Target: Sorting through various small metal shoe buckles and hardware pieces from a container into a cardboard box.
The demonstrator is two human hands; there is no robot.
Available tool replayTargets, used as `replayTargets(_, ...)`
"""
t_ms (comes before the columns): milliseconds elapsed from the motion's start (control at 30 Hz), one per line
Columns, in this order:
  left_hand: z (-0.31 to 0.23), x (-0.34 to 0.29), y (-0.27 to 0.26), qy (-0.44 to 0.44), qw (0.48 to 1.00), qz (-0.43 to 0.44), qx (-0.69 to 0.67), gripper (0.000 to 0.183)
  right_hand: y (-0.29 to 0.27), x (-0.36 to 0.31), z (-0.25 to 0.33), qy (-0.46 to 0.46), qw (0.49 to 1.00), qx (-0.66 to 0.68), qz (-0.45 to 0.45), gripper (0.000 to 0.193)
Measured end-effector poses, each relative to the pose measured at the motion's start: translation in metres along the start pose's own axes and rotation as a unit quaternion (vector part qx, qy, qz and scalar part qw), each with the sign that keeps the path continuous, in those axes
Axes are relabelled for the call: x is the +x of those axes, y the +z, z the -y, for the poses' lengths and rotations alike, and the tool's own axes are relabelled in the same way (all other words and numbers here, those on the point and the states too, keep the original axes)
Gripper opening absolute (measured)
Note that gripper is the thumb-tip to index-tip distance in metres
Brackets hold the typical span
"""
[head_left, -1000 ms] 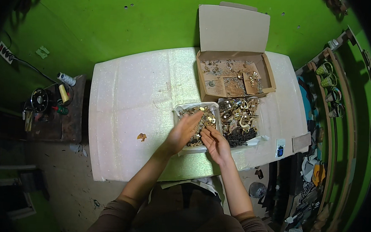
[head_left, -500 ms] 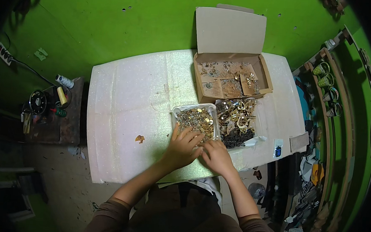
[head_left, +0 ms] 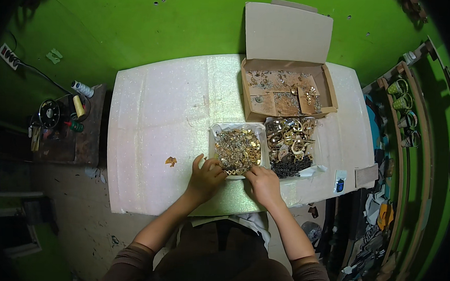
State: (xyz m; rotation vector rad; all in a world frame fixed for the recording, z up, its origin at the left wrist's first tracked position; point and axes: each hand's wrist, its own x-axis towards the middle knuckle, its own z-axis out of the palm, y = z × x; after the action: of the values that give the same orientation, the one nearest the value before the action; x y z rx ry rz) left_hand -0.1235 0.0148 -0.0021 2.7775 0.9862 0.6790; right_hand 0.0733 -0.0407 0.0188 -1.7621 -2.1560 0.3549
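A white plastic tray (head_left: 213, 146) in front of me holds a heap of small gold and silver metal fittings (head_left: 237, 147). My left hand (head_left: 204, 181) is at the tray's near left corner, fingers bent and apart, with nothing visible in them. At its near right corner, my right hand (head_left: 264, 186) has its fingers curled together against the rim; what lies between its fingertips is hidden. Touching the tray's right side is a second container with larger gold buckles and rings (head_left: 289, 139) and a pile of black beaded pieces (head_left: 289, 167).
Behind the trays stands an open cardboard box (head_left: 248, 108) with loose fittings. A brown scrap (head_left: 170, 161) lies on the shiny white tabletop (head_left: 154, 110). Toward the right edge are a small packet with a blue item (head_left: 340, 182) and a cardboard piece (head_left: 365, 176). A side table (head_left: 88, 142) holds thread spools.
My left hand has drawn leftward off the fittings to the tray's corner, away from my right hand. My right hand stays by the near right rim. The whole view has shifted slightly.
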Motion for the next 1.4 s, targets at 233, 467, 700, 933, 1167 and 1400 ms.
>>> replayTargets(233, 0.006, -0.001, -0.002, -0.036, 0.999, 0.011, -0.024, 0.017, -0.001, 0.006, -0.002, -0.007, 1.0, 0.004, 0.008, 0.024)
replayTargets(467, 0.004, -0.008, -0.004, -0.058, 0.997, 0.039, -0.022, 0.022, -0.008, 0.007, 0.001, -0.034, 0.999, -0.003, 0.002, 0.024)
replayTargets(700, 0.001, -0.001, -0.014, -0.065, 0.997, 0.044, -0.026, 0.018, -0.02, 0.01, 0.001, -0.05, 0.999, -0.002, -0.006, 0.024)
replayTargets(933, 0.005, -0.015, 0.016, -0.006, 0.996, 0.09, -0.009, 0.015, 0.005, 0.005, -0.015, -0.039, 0.996, -0.003, 0.074, 0.014)
replayTargets(1167, 0.008, -0.016, 0.008, -0.043, 0.992, 0.106, -0.062, 0.028, 0.01, 0.019, -0.003, 0.03, 0.993, 0.102, 0.06, 0.017)
replayTargets(1400, 0.013, -0.015, 0.007, -0.096, 0.992, 0.065, -0.045, 0.029, 0.029, 0.035, 0.002, 0.057, 0.98, 0.108, 0.157, 0.016)
